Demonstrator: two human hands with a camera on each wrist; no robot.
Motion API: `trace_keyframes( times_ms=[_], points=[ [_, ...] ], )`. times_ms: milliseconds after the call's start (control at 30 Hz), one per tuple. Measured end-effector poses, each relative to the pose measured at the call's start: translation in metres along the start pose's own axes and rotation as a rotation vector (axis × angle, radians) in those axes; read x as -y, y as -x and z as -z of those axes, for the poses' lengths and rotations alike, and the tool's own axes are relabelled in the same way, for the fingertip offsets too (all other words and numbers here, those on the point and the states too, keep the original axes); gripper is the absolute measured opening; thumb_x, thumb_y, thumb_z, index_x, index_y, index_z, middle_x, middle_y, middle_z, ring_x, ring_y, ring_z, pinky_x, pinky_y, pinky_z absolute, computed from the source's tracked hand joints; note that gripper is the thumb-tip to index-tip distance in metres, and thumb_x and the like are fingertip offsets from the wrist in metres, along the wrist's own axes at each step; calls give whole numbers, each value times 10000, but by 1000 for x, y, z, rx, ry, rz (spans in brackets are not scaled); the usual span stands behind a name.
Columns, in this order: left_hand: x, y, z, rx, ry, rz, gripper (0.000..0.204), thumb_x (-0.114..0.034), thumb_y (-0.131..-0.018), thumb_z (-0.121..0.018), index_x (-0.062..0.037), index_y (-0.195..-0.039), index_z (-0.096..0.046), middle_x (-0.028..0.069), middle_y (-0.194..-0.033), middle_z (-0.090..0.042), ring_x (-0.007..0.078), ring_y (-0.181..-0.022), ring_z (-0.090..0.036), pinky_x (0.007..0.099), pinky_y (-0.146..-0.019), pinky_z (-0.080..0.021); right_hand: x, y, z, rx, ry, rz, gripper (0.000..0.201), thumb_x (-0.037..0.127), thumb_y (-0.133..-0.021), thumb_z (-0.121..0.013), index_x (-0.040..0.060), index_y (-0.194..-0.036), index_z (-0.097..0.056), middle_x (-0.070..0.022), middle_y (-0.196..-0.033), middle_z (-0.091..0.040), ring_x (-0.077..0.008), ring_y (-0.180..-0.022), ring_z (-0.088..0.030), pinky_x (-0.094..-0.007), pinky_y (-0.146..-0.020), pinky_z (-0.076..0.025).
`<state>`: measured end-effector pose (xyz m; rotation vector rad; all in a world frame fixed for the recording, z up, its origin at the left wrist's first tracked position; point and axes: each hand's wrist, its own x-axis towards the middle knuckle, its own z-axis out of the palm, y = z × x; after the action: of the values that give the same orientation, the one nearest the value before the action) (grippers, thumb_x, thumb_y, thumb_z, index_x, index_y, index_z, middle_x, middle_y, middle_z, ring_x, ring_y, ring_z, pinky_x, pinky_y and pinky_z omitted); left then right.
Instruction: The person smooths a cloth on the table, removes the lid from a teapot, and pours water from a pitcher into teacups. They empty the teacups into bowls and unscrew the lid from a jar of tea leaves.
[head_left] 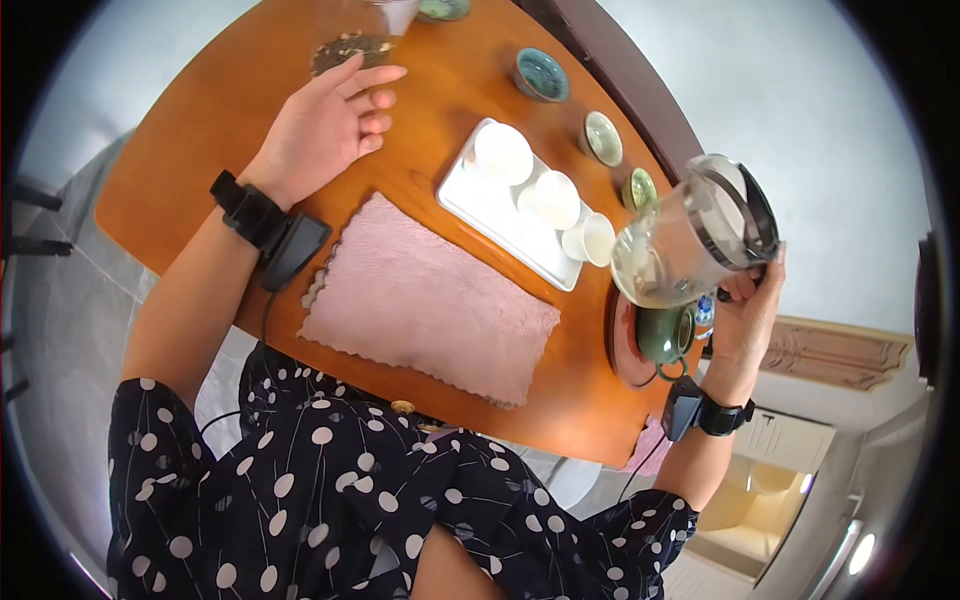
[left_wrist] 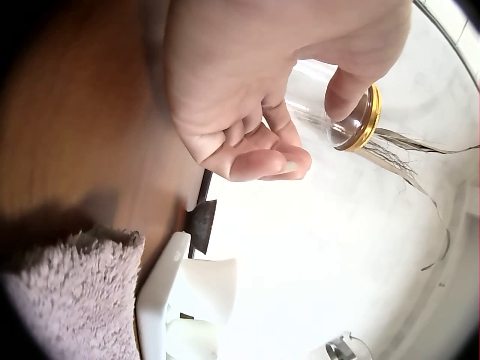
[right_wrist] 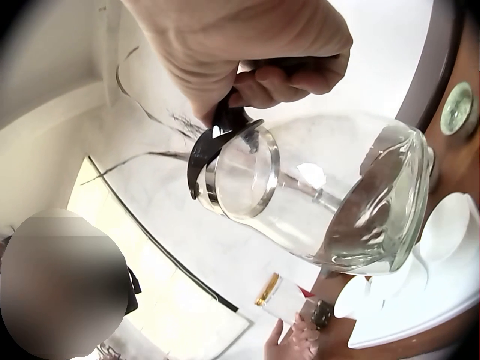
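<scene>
My right hand [head_left: 748, 310] grips the black handle of a glass kettle [head_left: 665, 245], raised and tilted near the right end of a white tray. Clear liquid lies low in the kettle's glass body [right_wrist: 367, 217]. Three white cups [head_left: 552, 200] stand on the tray [head_left: 500, 228], the rightmost closest to the kettle's base. My left hand [head_left: 325, 130] hovers over the table's left part, fingers loosely bent and holding nothing. Just beyond its fingertips stands a clear jar with dark dried leaves [head_left: 350, 52]; in the left wrist view its golden rim [left_wrist: 371, 118] shows behind the thumb.
A pink towel [head_left: 430, 300] lies along the near side of the wooden table [head_left: 190, 170]. Small glazed bowls [head_left: 541, 76] line the far edge. Below the kettle, a green handled pot [head_left: 660, 338] sits beside a reddish round plate [head_left: 625, 350].
</scene>
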<state>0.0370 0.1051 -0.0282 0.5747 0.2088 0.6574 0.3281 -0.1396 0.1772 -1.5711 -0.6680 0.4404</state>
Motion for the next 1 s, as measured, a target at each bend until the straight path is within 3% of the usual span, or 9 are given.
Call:
trace_keyframes(
  times_ms=[200, 300, 533, 633, 1000],
  points=[
    [4, -3, 2, 11, 60, -12, 463, -396, -1009, -532, -12, -1262, -590, 4, -908, -550, 120, -782, -485, 241, -712, -427, -2, -12, -43, 243, 279, 61, 384, 380, -998, -607, 150, -721, -474, 75, -630, -323, -54, -562, -237, -252, -539, -221],
    [4, -3, -2, -11, 62, -16, 470, -411, -1004, -535, -14, -1249, -595, 1, -900, -559, 116, -779, -497, 234, -719, -435, 0, -11, -58, 288, 447, 147, 428, 372, -1001, -598, 154, -669, -440, 82, -592, -272, -48, -566, -220, -254, -539, -186],
    [5, -4, 2, 16, 81, -33, 472, -414, -1003, -536, -11, -1241, -597, 2, -907, -566, 117, -781, -501, 238, -723, -447, 1, -15, -76, 323, 654, 131, 422, 361, -1002, -602, 140, -664, -481, 98, -582, -293, -32, -545, -211, -248, -510, -151],
    [4, -3, 3, 19, 115, -24, 466, -408, -1005, -535, -12, -1242, -599, 4, -910, -565, 120, -783, -498, 240, -721, -447, -3, -22, -75, 365, 610, 122, 414, 322, -948, -712, 112, -658, -504, 106, -591, -383, 7, -541, -287, -211, -469, -192],
    [4, -5, 8, 65, 112, -17, 479, -408, -1024, -489, -31, -1303, -585, 2, -939, -539, 131, -812, -461, 248, -748, -420, -5, -26, -70, 375, 807, 229, 483, 373, -909, -748, 73, -633, -488, 84, -588, -398, -21, -556, -316, -226, -468, -235]
  ],
)
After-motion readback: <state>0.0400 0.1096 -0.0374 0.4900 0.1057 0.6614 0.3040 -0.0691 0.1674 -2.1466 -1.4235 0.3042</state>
